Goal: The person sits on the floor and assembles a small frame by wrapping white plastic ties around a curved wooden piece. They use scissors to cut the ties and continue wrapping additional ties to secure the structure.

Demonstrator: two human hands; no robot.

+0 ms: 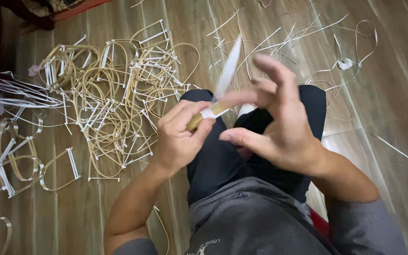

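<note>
Wooden floor [393, 94] strewn with bamboo loops [114, 99] and white strips [279, 42].

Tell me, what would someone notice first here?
First, the two hands in the middle: the left hand grips a tan strip wrapped with a white strand, and the right hand spreads its fingers beside it. Next, the big heap of bent cane loops on the wooden floor, to the left.
</note>
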